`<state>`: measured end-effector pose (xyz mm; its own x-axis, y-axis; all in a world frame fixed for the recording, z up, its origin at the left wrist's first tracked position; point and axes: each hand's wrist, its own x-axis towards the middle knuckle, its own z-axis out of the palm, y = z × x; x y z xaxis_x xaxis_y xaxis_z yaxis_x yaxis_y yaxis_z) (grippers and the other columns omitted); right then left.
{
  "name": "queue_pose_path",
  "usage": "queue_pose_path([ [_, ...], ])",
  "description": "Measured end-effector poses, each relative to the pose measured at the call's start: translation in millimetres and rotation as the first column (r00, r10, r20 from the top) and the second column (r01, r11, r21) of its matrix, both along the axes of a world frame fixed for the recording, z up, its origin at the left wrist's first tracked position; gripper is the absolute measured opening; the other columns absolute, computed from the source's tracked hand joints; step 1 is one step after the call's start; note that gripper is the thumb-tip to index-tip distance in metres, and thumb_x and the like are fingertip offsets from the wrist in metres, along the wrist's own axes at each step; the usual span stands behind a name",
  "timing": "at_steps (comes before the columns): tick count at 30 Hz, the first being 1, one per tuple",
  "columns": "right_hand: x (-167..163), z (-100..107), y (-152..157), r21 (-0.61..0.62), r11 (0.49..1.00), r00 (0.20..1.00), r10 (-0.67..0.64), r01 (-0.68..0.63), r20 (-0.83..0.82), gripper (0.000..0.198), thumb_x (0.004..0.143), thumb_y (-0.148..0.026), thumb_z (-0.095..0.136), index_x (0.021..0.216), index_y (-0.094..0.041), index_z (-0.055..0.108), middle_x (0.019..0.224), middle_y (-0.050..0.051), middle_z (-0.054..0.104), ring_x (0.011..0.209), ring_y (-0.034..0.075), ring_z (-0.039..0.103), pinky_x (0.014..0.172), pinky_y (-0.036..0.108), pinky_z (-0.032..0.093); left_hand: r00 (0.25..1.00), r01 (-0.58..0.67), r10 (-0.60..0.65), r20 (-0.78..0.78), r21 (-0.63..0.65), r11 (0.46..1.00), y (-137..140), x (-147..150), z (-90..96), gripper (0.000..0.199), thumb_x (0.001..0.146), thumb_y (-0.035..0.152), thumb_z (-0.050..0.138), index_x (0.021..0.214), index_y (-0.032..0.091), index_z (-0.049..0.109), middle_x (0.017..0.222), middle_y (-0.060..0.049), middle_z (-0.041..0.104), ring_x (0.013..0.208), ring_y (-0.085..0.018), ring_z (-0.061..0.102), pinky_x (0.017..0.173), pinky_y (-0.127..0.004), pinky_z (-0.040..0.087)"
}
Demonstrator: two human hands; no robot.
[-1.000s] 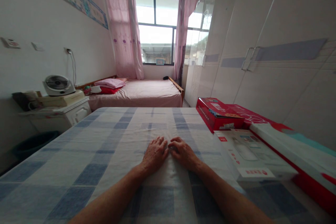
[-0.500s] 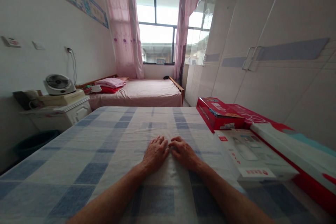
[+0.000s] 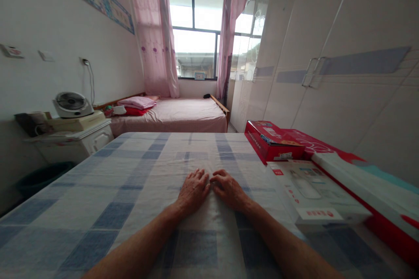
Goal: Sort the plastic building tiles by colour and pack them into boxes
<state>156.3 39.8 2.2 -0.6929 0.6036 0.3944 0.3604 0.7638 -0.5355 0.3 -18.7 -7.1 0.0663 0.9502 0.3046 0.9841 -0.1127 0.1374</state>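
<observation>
Both of my hands rest on a blue-and-white checked sheet (image 3: 144,196) that covers the flat surface before me. My left hand (image 3: 194,188) lies palm down with its fingers stretched forward, holding nothing. Just beside it, my right hand (image 3: 229,189) is palm down too, its fingers a little bent and apart, touching the sheet. The fingertips of the two hands nearly meet. Of the boxes to the right, a white box (image 3: 322,189) with red print is nearest my right hand.
Behind the white box stands a red box (image 3: 273,141), with a long white box (image 3: 369,192) alongside. A fan (image 3: 72,103) sits on a small cabinet (image 3: 98,137) at left. Beyond are a bed (image 3: 186,111), a window and pink curtains. A wardrobe (image 3: 327,109) lines the right.
</observation>
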Motion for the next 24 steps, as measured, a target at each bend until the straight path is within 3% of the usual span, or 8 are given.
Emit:
queue_pose_path([
  [24,1.1,1.8,-0.7,-0.006,1.0,1.0,0.004,-0.004,-0.013,0.029,0.074,-0.004,0.054,0.097,-0.018,0.065,0.107,0.008,0.058,0.102,0.016,0.057,0.094,0.03,0.043,1.0,-0.011,0.011,-0.007,-0.015,1.0,-0.7,0.4,1.2,0.037,0.09,0.029,0.042,0.123,0.017,0.053,0.135,-0.012,0.05,0.129,-0.026,0.041,0.107,-0.043,0.031],
])
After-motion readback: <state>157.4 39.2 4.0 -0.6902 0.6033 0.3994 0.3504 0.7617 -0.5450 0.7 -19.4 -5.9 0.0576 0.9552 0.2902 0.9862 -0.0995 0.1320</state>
